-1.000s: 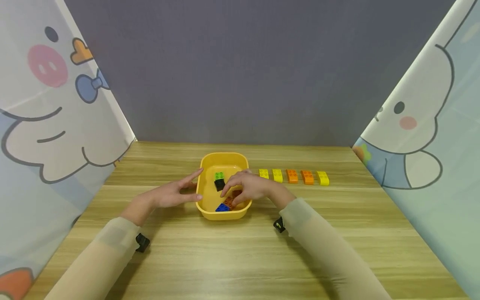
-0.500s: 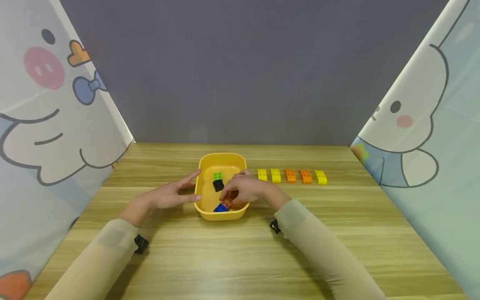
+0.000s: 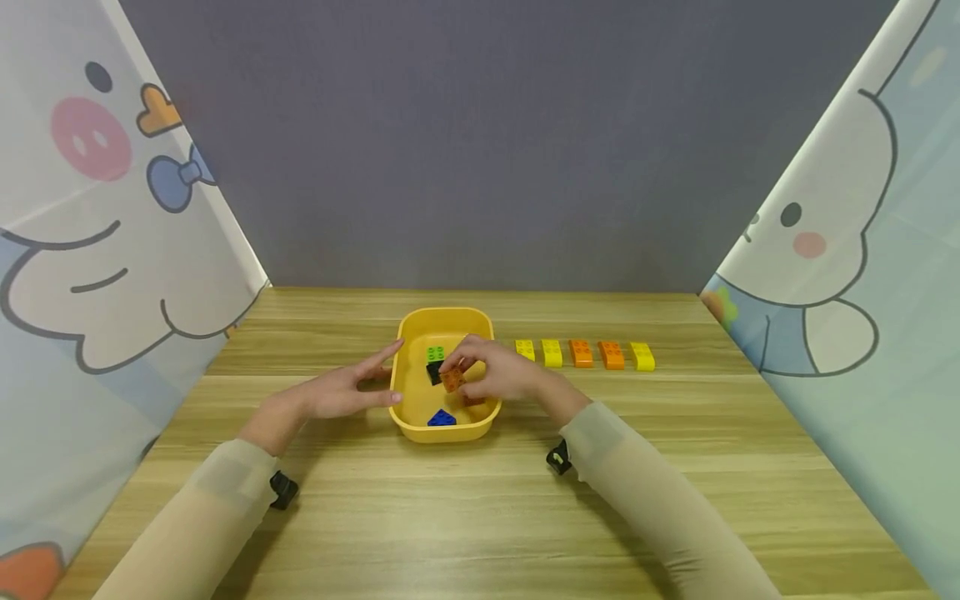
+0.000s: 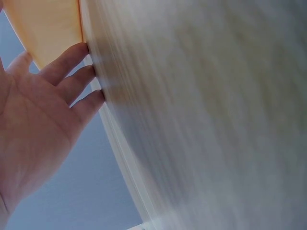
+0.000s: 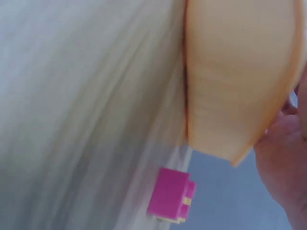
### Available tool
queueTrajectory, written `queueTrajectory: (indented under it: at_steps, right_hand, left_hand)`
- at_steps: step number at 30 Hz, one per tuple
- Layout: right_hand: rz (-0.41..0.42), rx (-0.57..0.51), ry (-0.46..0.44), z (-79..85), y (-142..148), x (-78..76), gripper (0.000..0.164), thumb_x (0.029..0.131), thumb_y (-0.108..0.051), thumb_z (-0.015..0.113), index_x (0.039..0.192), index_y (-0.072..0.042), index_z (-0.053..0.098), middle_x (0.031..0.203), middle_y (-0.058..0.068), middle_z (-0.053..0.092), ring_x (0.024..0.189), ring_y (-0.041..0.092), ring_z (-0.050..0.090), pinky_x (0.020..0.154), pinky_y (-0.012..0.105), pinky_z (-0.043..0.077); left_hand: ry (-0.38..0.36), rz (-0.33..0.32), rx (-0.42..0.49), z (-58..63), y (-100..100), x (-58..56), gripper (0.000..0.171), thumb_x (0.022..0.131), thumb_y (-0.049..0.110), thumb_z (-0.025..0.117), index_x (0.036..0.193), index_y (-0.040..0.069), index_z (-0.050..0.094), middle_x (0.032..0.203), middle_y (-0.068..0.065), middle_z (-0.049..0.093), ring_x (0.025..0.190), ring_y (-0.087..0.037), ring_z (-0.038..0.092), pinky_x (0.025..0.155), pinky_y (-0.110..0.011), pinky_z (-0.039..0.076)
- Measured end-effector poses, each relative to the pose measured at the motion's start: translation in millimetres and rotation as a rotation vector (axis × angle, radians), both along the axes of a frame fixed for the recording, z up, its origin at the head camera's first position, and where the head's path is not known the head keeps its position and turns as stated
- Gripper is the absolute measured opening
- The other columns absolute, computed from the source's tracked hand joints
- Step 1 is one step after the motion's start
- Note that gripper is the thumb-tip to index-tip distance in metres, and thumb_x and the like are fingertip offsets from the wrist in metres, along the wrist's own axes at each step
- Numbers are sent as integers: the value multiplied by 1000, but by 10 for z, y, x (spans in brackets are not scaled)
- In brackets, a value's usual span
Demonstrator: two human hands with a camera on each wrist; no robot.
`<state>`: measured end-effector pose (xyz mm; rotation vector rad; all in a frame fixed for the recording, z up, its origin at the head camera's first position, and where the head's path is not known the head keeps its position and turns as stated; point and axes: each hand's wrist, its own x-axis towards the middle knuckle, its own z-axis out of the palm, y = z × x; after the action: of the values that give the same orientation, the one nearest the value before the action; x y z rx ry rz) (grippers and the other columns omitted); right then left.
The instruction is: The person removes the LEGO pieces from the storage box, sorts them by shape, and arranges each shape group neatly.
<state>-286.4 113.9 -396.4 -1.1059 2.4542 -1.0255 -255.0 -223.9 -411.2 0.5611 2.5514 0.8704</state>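
A yellow bin [image 3: 444,433] sits on the wooden table. My right hand [image 3: 495,371] reaches over its right side and pinches an orange toy building brick [image 3: 452,379] between thumb and fingers, over the inside of the bin. Partly hidden under that hand lies a reddish brick [image 3: 472,401]. Also in the bin are a green brick [image 3: 435,353], a black brick [image 3: 433,372] and a blue brick [image 3: 442,418]. My left hand [image 3: 341,390] steadies the bin's left side with fingers spread; in the left wrist view those fingers [image 4: 69,62] lie along its wall.
Right of the bin, a row of bricks stands on the table: two yellow [image 3: 551,352], two orange [image 3: 581,353], then a yellow one [image 3: 642,357] at the end. A grey panel [image 3: 480,150] closes off the back. Cartoon-printed panels flank both sides.
The orange brick was down beside the blue one; it has come up and away from it in my right hand, toward the black brick. My left hand has stayed at the bin.
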Motion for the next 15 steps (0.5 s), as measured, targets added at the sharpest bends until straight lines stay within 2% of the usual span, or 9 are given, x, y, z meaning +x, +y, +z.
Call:
queueTrajectory:
  at_steps: [2, 9, 15]
  right_hand:
    - [-33, -61, -10, 36, 69, 15, 35, 99, -12, 80, 133, -21, 76, 132, 2, 65, 120, 22, 68, 110, 51, 59]
    - [-115, -211, -7, 123, 506, 63, 38, 99, -5, 80, 135, -14, 73, 135, 10, 63, 116, 28, 72, 107, 57, 60]
    - [-162, -243, 1, 103, 865, 108, 36, 96, 0, 82, 130, -9, 73, 134, 13, 66, 113, 28, 74, 105, 56, 61]
  left_hand:
    - [-1, 1, 2, -3, 6, 5, 100, 101, 69, 67, 177, 42, 7, 172, -17, 47, 162, -53, 34, 127, -83, 20]
    - [11, 1, -3, -2, 15, 1, 100, 101, 69, 67, 177, 44, 7, 172, -18, 47, 161, -54, 35, 126, -83, 21]
    - [7, 6, 5, -12, 6, 7, 99, 102, 68, 67, 177, 45, 6, 172, -19, 47, 161, -54, 36, 127, -83, 21]
